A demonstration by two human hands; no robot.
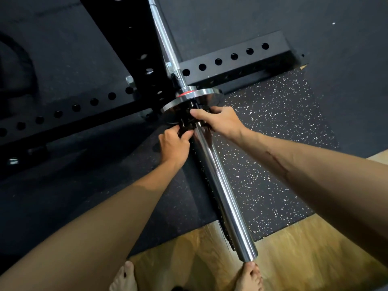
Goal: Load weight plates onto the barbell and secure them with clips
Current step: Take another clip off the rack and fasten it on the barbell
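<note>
A chrome barbell (222, 185) runs from the top centre down toward my feet, its sleeve end near the bottom. A small chrome weight plate (201, 96) sits on the sleeve against the collar, which carries a red ring. Just below the plate a black clip (187, 124) wraps the sleeve. My left hand (174, 145) grips the clip from the left side. My right hand (220, 120) holds it from the right, thumb laid across its top. Much of the clip is hidden by my fingers.
The black perforated rack frame (233, 57) stands behind the plate, with one beam reaching left (63, 114) and an upright at the top. Speckled rubber matting (273, 143) covers the floor; wooden flooring (294, 248) and my bare feet (248, 278) lie at the bottom.
</note>
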